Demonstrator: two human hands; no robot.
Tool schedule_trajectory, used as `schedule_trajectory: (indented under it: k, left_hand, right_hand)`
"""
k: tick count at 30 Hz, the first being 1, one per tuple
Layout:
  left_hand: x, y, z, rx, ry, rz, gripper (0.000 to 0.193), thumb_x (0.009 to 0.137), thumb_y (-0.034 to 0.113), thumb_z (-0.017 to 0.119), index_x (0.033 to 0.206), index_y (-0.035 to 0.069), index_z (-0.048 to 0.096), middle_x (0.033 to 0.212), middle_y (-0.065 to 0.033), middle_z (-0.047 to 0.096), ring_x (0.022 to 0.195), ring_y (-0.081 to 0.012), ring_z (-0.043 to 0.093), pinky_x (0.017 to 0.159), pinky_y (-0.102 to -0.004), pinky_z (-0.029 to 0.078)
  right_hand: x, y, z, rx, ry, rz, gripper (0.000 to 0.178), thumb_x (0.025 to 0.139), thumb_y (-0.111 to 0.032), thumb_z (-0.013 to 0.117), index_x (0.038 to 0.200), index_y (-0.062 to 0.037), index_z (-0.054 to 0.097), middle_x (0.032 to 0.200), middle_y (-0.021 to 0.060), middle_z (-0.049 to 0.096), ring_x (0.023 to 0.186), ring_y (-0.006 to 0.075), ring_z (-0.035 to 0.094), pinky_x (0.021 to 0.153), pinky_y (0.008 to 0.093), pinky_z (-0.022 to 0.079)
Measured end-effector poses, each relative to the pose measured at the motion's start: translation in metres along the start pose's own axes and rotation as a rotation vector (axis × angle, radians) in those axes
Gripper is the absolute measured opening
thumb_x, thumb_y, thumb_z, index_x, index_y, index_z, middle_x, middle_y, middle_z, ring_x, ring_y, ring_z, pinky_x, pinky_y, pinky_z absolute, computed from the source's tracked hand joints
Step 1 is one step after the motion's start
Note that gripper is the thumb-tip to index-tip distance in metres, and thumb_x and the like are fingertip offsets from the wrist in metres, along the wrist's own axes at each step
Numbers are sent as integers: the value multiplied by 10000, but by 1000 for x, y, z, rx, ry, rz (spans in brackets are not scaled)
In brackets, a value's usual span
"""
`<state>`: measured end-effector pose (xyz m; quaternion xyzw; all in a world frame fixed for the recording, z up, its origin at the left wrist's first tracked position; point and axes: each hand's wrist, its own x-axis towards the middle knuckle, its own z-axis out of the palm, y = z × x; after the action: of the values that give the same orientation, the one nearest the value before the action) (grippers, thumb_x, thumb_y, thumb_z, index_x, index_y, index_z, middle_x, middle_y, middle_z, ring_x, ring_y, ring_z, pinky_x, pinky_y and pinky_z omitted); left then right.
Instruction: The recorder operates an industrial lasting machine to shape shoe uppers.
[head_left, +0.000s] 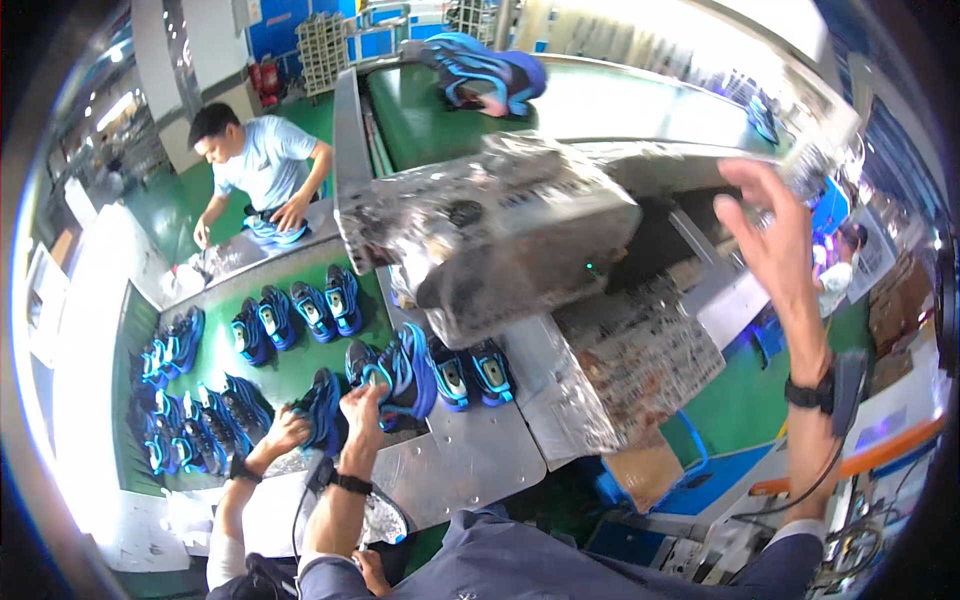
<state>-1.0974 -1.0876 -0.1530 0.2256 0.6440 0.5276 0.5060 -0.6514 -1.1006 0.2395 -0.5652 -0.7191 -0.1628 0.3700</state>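
My left hand (362, 412) is closed at the edge of a black, blue and purple sneaker (408, 372), which stands tilted on the near end of the green belt. The fingertips are pinched together against it; their exact hold is partly hidden. My right hand (770, 235) is raised at the right of the grey machine (530, 250), fingers apart and holding nothing. Just left of my left hand, a co-worker's hand (288, 430) grips another dark sneaker (320, 410). Two more sneakers (450, 380) stand to the right of the one I touch.
Rows of sneakers stand on the green belt (225, 310) at left. Across it, a co-worker (265, 160) handles a shoe. Beyond the machine, a blurred bundle of sneakers (480, 75) lies on another conveyor (400, 130). A metal plate (450, 475) borders the near side.
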Motion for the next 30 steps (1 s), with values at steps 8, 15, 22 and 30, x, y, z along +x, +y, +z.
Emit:
schedule_trajectory:
  k: [8, 15, 22, 30]
  left_hand:
    - [269, 19, 31, 376, 88, 202, 278, 642, 234, 742, 660, -16, 622, 571, -51, 552, 545, -158, 536, 545, -362, 470]
    - [314, -28, 41, 733, -163, 471, 908, 764, 388, 801, 1432, -50, 369, 1508, -328, 281, 1412, -403, 309, 1140, -423, 299]
    - [103, -55, 7, 166, -529, 112, 445, 894, 85, 667, 1277, -99, 533, 1118, -134, 650, 922, -187, 619, 817, -318, 522]
    - [-109, 59, 60, 23, -1231, -238, 339, 910, 116, 663, 1197, -59, 621, 1129, -117, 679, 1001, -184, 626, 888, -317, 490]
  right_hand:
    - [238, -44, 234, -119, -265, -157, 750, 819, -430, 726, 1386, -15, 464, 1294, 249, 581, 1201, 320, 581, 1006, 405, 446]
    - [309, -84, 365, -470, -98, -180, 617, 706, -202, 771, 1197, 91, 539, 1050, 127, 642, 917, 187, 596, 795, 311, 483]
    - [305, -60, 340, 119, -414, -77, 714, 602, -278, 804, 1220, -12, 565, 1096, 182, 575, 1109, 334, 551, 941, 398, 455]
    - [222, -29, 107, 236, 236, -311, 937, 639, -280, 783, 1381, 76, 334, 1277, 274, 507, 1187, 356, 506, 1025, 413, 409]
